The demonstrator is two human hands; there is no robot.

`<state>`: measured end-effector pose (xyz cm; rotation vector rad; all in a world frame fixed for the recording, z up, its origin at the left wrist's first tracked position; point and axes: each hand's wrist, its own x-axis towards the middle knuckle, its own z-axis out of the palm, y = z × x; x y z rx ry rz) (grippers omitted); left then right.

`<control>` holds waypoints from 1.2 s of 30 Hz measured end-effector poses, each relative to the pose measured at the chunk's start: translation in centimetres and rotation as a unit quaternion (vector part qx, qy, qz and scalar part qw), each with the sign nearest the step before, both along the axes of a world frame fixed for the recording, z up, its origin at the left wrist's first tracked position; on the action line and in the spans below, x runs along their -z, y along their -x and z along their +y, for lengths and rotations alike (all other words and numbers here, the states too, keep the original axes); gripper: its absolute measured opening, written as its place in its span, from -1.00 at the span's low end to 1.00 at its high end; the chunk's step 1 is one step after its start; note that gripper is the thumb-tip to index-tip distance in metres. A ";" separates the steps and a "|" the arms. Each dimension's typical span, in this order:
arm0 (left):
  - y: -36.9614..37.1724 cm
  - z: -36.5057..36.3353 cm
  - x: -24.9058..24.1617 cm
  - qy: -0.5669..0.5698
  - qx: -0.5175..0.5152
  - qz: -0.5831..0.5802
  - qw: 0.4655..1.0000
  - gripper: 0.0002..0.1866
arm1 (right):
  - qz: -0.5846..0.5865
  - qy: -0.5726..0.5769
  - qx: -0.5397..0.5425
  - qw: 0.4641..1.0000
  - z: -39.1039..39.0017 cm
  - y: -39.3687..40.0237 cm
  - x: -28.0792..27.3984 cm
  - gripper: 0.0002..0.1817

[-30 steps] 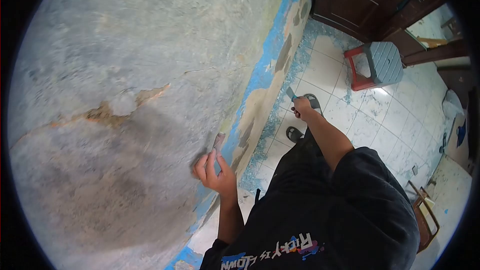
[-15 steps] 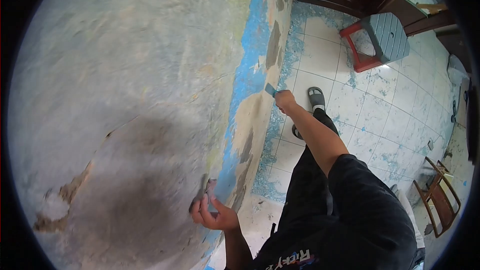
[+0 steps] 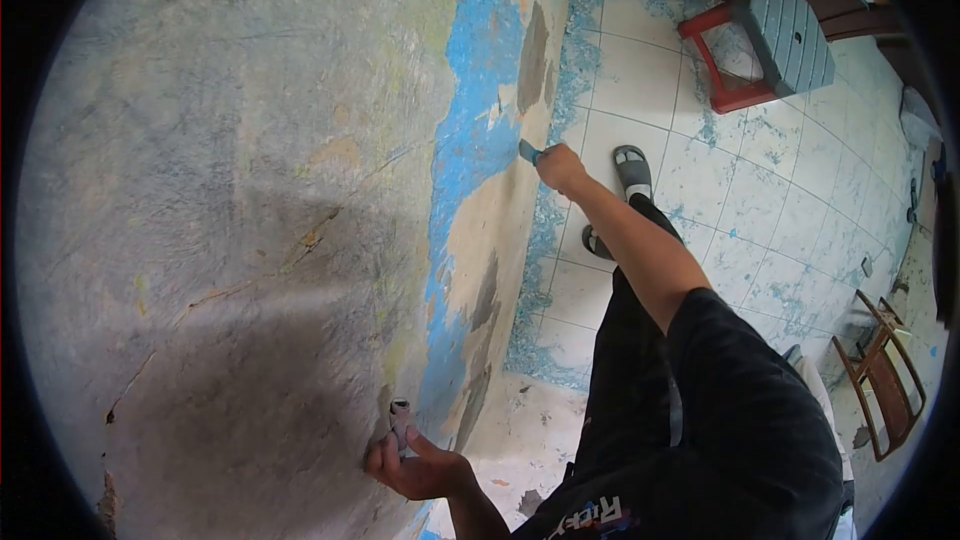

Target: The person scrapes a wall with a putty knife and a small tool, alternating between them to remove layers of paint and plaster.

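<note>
Blue paint runs in one ragged vertical band down the plaster wall point(image 3: 250, 190), with bare tan patches flaking through it. Your right hand point(image 3: 558, 168) is closed in a fist around one scraper point(image 3: 529, 151), blade tip at the band's edge low on the wall. Your left hand point(image 3: 415, 470) sits against the wall near you, fingers curled around one small grey tool point(image 3: 400, 420) that stands upright, its end touching the plaster. Two grey sandals point(image 3: 632, 175) show on the tiled floor point(image 3: 740, 220), just beside the wall's foot, among scattered blue paint chips. One red-framed stool point(image 3: 770, 45) with a grey slatted seat stands well apart, near dark wooden cabinets. One wooden chair point(image 3: 885, 380) sits at the right edge.
</note>
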<state>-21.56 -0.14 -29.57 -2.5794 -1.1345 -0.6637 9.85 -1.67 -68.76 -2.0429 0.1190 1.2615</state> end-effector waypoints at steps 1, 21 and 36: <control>0.1 0.0 0.1 -0.001 -0.011 0.003 1.000 -0.80 | 0.014 -0.016 0.003 1.000 0.0 -0.3 -1.4 -0.62; -0.6 0.1 0.7 0.002 -0.020 -0.014 1.000 -0.77 | 0.050 -0.105 -0.026 0.993 -2.6 -1.5 -0.5 -0.62; -0.5 0.2 0.9 -0.008 -0.012 -0.009 1.000 -0.77 | 0.028 -0.112 0.017 0.993 -2.5 -1.1 -0.1 -0.65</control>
